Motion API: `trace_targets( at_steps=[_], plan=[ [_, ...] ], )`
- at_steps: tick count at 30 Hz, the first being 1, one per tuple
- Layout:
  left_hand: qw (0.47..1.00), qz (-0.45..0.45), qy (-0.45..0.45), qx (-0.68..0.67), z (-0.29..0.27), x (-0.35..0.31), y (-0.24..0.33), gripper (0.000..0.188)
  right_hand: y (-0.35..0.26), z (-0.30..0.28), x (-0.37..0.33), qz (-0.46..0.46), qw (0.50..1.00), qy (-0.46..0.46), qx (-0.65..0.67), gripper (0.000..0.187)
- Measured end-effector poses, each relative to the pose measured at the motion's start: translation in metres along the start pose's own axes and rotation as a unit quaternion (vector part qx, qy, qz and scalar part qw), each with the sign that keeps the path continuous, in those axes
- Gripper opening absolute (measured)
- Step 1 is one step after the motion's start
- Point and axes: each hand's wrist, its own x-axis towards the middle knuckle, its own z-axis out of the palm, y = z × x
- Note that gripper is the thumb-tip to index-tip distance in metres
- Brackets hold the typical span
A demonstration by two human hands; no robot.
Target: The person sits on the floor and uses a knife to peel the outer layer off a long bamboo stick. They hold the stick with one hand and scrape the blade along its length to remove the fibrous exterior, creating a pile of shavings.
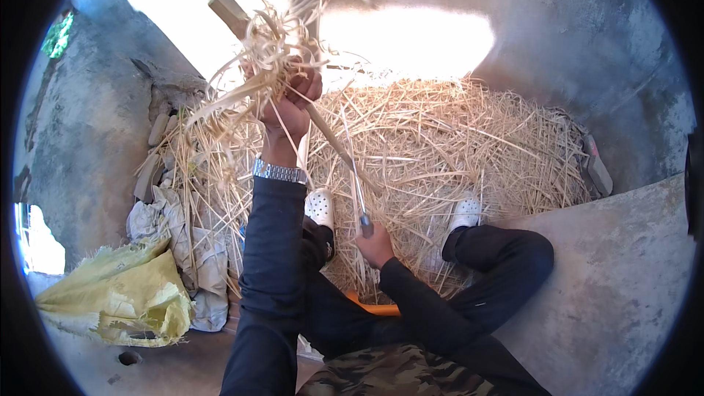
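My left hand (292, 108), wearing a metal wristwatch (280, 171), is raised and closed round a long pale bamboo strip (339, 148). The strip slants from a wider end at upper left down toward the right. A tangle of thin curled shavings (277, 42) hangs about the strip and covers part of the fingers. Lower and to the right, my right hand (376, 245) is wrapped round the grip of a knife (364, 214). Its long narrow blade points upward and runs close beside the strip's lower end; whether they touch, I cannot tell.
A thick bed of straw-like shavings (433, 147) spreads before me, with my white clogs (466, 213) in it. A torn yellow sack (121, 297) and grey cloth (209, 275) lie at left. Concrete walls (587, 37) stand around, and a dark block (598, 169) rests at right.
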Motion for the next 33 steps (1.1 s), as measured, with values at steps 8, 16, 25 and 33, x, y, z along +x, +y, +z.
trace_targets(
  at_steps=[8, 16, 25, 33],
  plan=[
    [0.98, 0.007, 0.197, -0.018, -0.004, 0.002, 0.007, 0.038, -0.07, -0.021, -0.014, -0.031, 0.999, -0.032, -0.014, 0.02],
    [0.971, 0.059, 0.231, -0.02, 0.023, 0.013, 0.012, 0.025, 0.044, -0.027, 0.015, 0.107, 0.988, -0.035, -0.109, 0.011],
    [0.999, 0.012, -0.013, -0.046, -0.009, 0.004, -0.003, 0.019, -0.009, -0.013, -0.015, 0.027, 0.999, -0.017, -0.029, 0.013],
    [0.997, 0.035, 0.063, -0.002, -0.019, 0.007, 0.004, 0.026, 0.034, -0.027, -0.021, 0.088, 0.992, -0.037, -0.084, 0.018]
  ],
)
